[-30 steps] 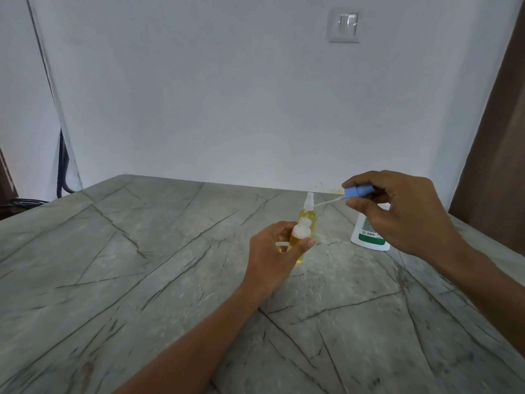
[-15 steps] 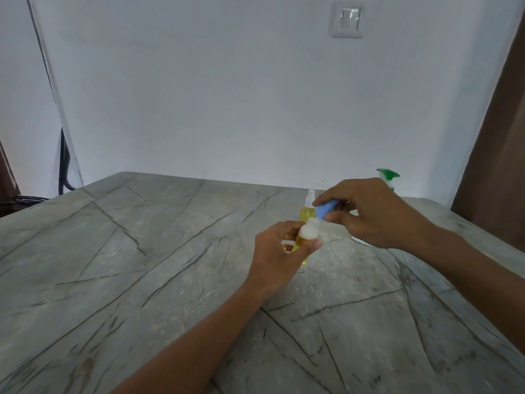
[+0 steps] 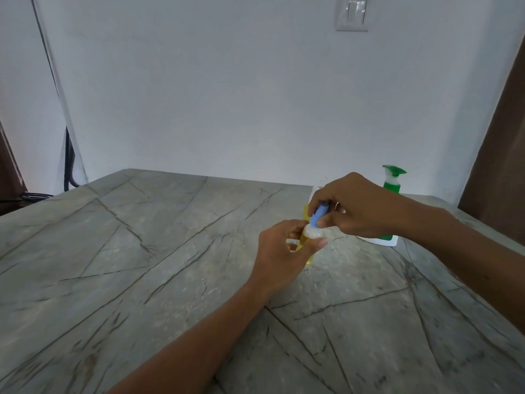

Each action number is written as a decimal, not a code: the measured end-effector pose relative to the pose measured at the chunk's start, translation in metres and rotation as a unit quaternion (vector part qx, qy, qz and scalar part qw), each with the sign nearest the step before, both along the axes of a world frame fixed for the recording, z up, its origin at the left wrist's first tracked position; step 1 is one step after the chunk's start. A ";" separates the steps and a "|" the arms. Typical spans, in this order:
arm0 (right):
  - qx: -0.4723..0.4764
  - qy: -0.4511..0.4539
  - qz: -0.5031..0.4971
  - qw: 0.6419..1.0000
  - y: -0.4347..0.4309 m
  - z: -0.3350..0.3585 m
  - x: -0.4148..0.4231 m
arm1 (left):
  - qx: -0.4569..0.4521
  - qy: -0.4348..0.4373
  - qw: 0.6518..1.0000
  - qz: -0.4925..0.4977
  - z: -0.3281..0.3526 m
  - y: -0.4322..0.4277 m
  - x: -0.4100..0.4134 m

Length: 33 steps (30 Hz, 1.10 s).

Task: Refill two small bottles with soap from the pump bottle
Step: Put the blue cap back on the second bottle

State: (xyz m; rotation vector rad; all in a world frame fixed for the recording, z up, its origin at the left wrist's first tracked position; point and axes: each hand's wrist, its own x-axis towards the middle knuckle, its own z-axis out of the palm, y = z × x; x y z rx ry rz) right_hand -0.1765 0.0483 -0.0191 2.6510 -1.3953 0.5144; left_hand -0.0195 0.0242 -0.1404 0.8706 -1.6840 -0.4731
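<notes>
Both hands meet at a small bottle above the veined counter (image 3: 136,251).

At the far left, dark cables (image 3: 69,166) hang down beside the wall. Right of centre, the left hand (image 3: 284,258) has its fingers curled round a small bottle (image 3: 312,233) of yellow liquid, holding it upright just over the counter. On that bottle's white neck sits a blue cap (image 3: 318,216), pinched between the thumb and fingertips of the right hand (image 3: 360,207). Just behind, partly hidden by the hands, stands a second small bottle (image 3: 305,213), also yellow. Further right, near the wall, stands the pump bottle (image 3: 392,186) with its green head. High on the wall is a switch plate (image 3: 352,13).
</notes>
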 end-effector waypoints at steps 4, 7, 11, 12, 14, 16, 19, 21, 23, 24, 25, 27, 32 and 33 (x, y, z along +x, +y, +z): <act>-0.007 0.001 -0.009 1.000 -0.001 0.004 0.002 | -0.009 0.017 1.000 -0.003 0.001 0.002 0.001; -0.015 0.001 -0.027 1.000 -0.004 0.003 0.002 | -0.002 0.027 1.000 -0.009 0.001 0.004 0.000; -0.004 -0.023 -0.036 0.999 -0.007 -0.002 -0.001 | 0.007 0.031 0.999 -0.017 0.001 0.004 0.000; 0.002 -0.044 -0.029 0.999 -0.007 -0.003 -0.002 | 0.014 0.032 0.999 -0.019 0.002 0.005 0.001; 0.025 -0.094 -0.008 0.995 -0.003 -0.004 -0.006 | 0.022 0.036 0.999 -0.024 0.003 0.006 0.001; 0.068 -0.130 0.016 0.989 -0.001 -0.005 -0.011 | 0.026 0.041 0.998 -0.029 0.004 0.007 0.001; 0.100 -0.135 0.052 0.984 -0.002 -0.008 -0.017 | 0.018 0.040 0.999 -0.026 0.003 0.006 0.000; 0.097 -0.154 0.054 0.982 -0.005 -0.011 -0.018 | 0.014 0.042 0.999 -0.029 0.002 0.006 0.001; 0.087 -0.166 0.045 0.981 -0.006 -0.013 -0.018 | 0.011 0.050 0.998 -0.035 0.002 0.006 0.001; 0.079 -0.167 0.040 0.982 -0.006 -0.013 -0.017 | 0.010 0.051 0.998 -0.036 0.003 0.006 0.002; 0.072 -0.167 0.038 0.983 -0.005 -0.014 -0.016 | 0.010 0.050 0.998 -0.036 0.003 0.006 0.002; 0.065 -0.171 0.031 0.983 -0.004 -0.015 -0.013 | 0.013 0.047 0.998 -0.038 0.004 0.007 0.002; 0.138 -0.227 0.034 0.963 -0.002 -0.021 -0.012 | 0.018 0.048 0.998 -0.045 0.004 0.007 0.000; 0.153 -0.251 0.052 0.954 -0.002 -0.021 -0.012 | 0.019 0.050 0.998 -0.044 0.004 0.007 0.000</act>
